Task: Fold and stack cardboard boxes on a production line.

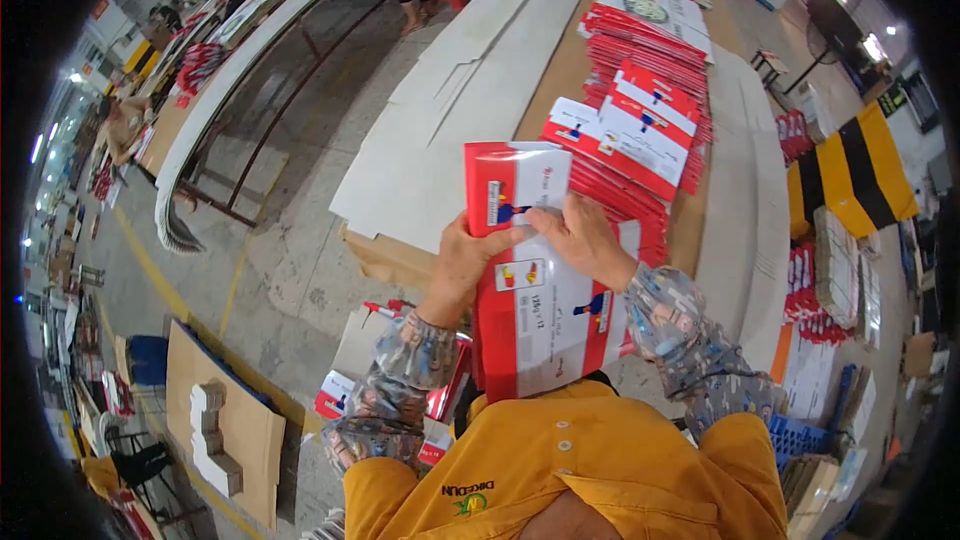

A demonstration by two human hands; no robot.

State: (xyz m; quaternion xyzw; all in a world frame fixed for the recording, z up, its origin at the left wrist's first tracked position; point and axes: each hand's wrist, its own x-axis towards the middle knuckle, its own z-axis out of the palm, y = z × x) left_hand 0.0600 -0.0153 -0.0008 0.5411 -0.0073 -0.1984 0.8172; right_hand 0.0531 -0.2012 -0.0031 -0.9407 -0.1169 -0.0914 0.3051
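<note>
Upright in front of my chest is a flat, red-and-white printed carton (545, 315), reaching down to my shirt. My left hand (462, 262) grips its left edge, thumb across the front and fingers out of sight behind. On the upper right part of the carton, my right hand (582, 237) pinches with its thumb pressed against the printed face. Just beyond, a long overlapping row of similar flat cartons (640, 130) lies on the table. Whether I hold one carton or several together, I cannot tell.
Grey-white cardboard sheets (470, 70) cover the table ahead. More cartons (340, 390) sit low at my left, by a brown board (225, 420) on the floor. A blue crate (797, 438) stands at my right. Far left, other people work along a second long table (240, 50).
</note>
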